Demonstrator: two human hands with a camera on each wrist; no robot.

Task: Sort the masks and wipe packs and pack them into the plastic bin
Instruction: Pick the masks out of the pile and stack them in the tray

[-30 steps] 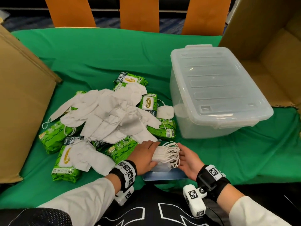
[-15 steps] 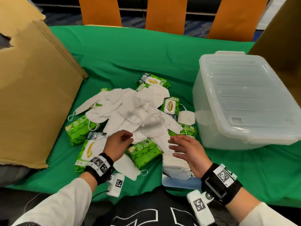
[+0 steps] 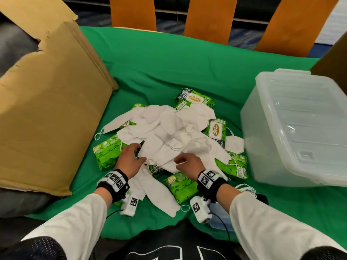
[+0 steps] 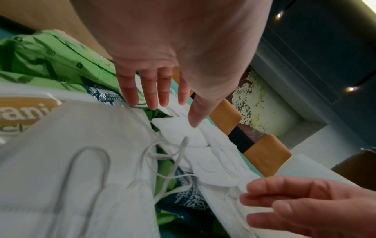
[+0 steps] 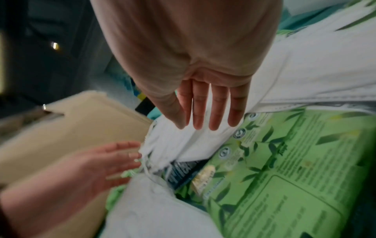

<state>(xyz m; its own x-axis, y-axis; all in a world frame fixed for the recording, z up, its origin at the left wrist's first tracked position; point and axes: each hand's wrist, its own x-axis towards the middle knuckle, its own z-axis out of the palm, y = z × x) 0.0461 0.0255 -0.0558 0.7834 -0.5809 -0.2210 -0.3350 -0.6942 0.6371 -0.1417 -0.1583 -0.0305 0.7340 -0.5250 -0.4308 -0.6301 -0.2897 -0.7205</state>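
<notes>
From my remote seat I take the heap of white masks [image 3: 169,136] as my landmark on the green cloth [image 3: 169,68]. Nearest me, below the heap, lies one flat blue object [image 3: 218,220] half hidden under my right sleeve, with a small bundle of ear loops [image 3: 246,188] beside it; I cannot count the masks stacked there. One loose mask [image 3: 159,194] lies just in front of the heap. My left hand [image 3: 130,158] reaches the heap's near left edge, fingers straight and spread, grasping nothing; the left wrist view shows its fingertips [image 4: 150,99] just above the masks. My right hand [image 3: 189,164] rests at the near right edge, fingers loosely extended, likewise released, with its fingertips [image 5: 215,119] over a folded mask. The masks overlap too much for a count. Around and under the heap I count about seven green wipe packs [image 3: 216,128], though some are partly buried. To the heap's right stands one clear plastic bin [image 3: 293,132] with its lid on. Left of the heap one cardboard flap [image 3: 47,113] leans. Beyond the heap, three orange chair backs [image 3: 210,17] stand behind the table.
</notes>
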